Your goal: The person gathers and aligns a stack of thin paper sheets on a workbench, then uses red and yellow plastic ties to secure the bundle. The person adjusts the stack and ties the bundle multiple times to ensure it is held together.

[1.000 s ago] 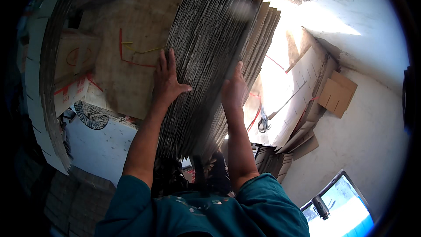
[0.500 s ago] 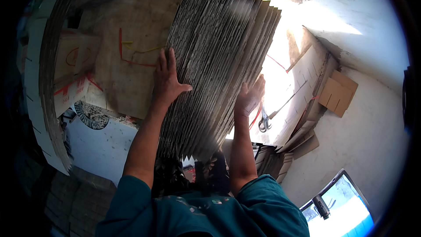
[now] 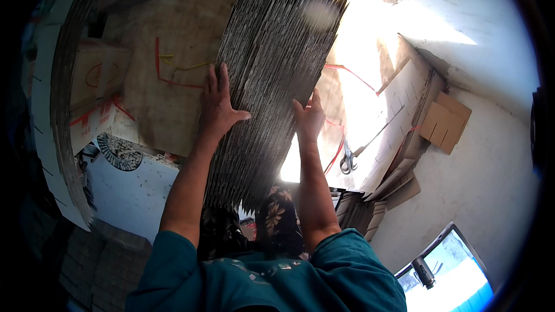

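A long stack of thin cardboard sheets stands on edge on the table, its ragged grey-brown edges facing up. It lies between my two hands, slanting from the far side toward my lap. My left hand presses along its left side, fingers stretched forward and thumb over the top edges. Against the right side rests my right hand, its thumb at the edges and its palm side to the outer sheet. Together they squeeze the stack. Red strap runs out from under the stack on the right.
Scissors lie on the sunlit table at right. Slotted cardboard pieces and more sheets lean by the wall. Another upright stack and a printed carton are at left. A mirror-like framed panel stands at lower right.
My right hand has moved left, pushing the loose sheets on that side together. The stack is narrower and more of the red strap shows. My left hand has hardly moved.
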{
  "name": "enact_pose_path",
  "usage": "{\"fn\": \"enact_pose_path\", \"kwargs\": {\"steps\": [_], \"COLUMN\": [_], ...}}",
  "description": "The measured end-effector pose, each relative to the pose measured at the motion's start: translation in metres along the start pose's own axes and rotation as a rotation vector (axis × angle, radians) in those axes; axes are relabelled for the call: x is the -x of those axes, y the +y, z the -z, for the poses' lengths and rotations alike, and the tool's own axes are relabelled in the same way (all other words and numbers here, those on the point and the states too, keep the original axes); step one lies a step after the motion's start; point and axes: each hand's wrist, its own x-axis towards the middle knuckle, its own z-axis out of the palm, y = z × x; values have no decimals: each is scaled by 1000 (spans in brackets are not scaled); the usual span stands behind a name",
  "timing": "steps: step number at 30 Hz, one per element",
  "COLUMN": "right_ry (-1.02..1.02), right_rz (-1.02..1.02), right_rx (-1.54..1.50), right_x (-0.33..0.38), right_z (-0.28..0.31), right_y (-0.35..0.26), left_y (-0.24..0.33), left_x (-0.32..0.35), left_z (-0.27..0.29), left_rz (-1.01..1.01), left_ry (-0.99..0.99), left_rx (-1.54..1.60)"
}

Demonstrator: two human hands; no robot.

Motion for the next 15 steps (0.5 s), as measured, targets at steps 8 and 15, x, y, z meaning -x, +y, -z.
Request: {"fn": "enact_pose_path", "kwargs": {"steps": [8,15], "right_ry": [-154,-28], "right_rz": [-9,179], "right_rx": [-586,-407], "right_x": [-15,-5], "right_z": [0,7], "right_y": [53,45], "left_y": [-2,-3], "left_x": [-1,-1], "left_z": [2,2], "left_rz": [-14,-16], "left_ry": [4,2], "left_rx": [15,11]}}
